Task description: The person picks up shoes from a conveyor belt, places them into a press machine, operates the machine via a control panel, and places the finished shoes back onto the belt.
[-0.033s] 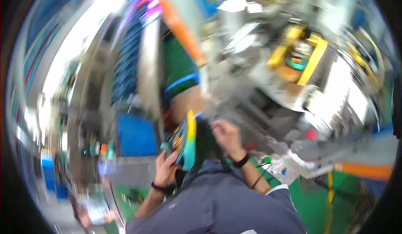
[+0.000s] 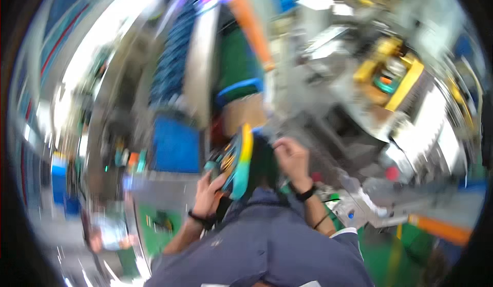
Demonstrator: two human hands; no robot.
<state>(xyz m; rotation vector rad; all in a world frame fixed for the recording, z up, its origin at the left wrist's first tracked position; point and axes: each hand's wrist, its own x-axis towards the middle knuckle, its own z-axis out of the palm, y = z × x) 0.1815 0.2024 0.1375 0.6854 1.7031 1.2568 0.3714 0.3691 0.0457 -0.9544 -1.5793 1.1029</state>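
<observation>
Just below the frame's centre, the person's left hand (image 2: 208, 194) clamps a teal-and-yellow object (image 2: 242, 170); the right hand (image 2: 294, 159) curls near it, grip unclear. Apparently it's being carried; moving it calls for steady support.

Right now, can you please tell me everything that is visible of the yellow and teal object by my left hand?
The object looks like smooth plastic, with a long curved rim, yellow at the far end and teal nearer the person. Small gold-orange pieces show on its left face, blurred. It seems to stand on edge; the left hand seems to hold its left side.
</observation>
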